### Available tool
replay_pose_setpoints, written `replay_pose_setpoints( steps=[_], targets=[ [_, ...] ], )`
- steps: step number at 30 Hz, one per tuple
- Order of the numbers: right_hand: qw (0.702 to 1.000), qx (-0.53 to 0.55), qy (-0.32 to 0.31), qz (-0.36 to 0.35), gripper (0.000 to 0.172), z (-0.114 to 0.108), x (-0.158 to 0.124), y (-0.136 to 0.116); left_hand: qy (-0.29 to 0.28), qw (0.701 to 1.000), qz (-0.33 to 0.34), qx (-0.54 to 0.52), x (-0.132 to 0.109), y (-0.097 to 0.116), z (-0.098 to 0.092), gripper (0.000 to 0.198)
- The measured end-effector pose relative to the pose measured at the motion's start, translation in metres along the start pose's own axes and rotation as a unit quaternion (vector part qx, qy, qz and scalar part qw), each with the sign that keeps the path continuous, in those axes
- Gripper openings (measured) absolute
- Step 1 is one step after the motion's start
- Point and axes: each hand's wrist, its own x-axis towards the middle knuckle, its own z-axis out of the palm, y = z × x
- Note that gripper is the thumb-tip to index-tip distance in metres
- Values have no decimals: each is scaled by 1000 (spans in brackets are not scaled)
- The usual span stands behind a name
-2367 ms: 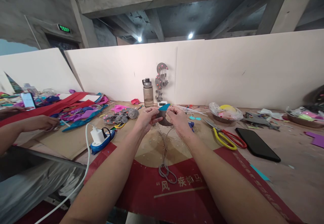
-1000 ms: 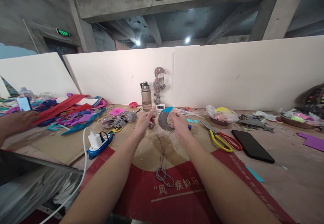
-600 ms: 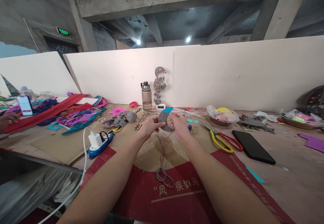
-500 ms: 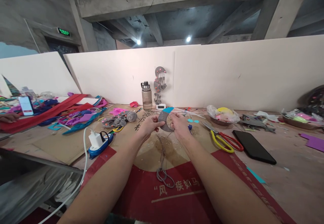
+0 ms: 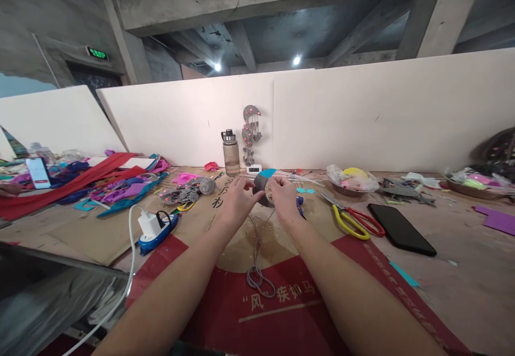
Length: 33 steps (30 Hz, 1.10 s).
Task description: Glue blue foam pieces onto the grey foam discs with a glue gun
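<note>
Between my two hands, above the cardboard, is a grey felt crescent [image 5: 260, 183] with a blue piece [image 5: 267, 173] along its top. My left hand [image 5: 240, 200] pinches the crescent's left side, thumb in front. My right hand [image 5: 284, 195] has its fingers closed at the right side, by the blue piece; which layer they grip is partly hidden. A grey cord [image 5: 257, 275] hangs from below the crescent and lies looped on the red printed part of the cardboard [image 5: 281, 318]. Behind stands a grey crescent hanging ornament [image 5: 251, 130] with pink dots.
A water bottle [image 5: 230, 154] and small digital clock [image 5: 254, 169] stand at the back. Scissors [image 5: 350, 222] and a black phone [image 5: 401, 229] lie right. A power strip [image 5: 159, 234], its white cable and felt scraps [image 5: 124, 187] are left. Another person's hand [image 5: 10, 189] shows far left.
My left hand has turned and shifted slightly, covering more of the crescent. My right hand stays at its right side. The whole view has shifted a little.
</note>
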Motion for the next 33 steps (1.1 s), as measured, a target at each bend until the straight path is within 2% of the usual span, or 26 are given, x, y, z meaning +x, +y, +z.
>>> replay_pose_setpoints(
  steps=[5, 11, 17, 23, 33],
  targets=[
    [997, -70, -28, -35, 17, 5, -8, -3, 0, 1000, -28, 10, -4, 4, 3, 31],
    [990, -100, -68, -68, 20, 8, -16, -5, -6, 998, -54, -30, 1, -1, 1, 11],
    [987, -105, -92, -77, 21, 9, -17, -6, 12, 991, -85, -103, 1, 5, -1, 8],
    [980, -133, -98, -115, 19, 7, -18, -8, -21, 962, -179, -206, 1, 12, -2, 14],
    [978, -142, -77, -133, 9, 6, -19, -9, -25, 908, -225, -353, 5, 5, 4, 14]
  ],
)
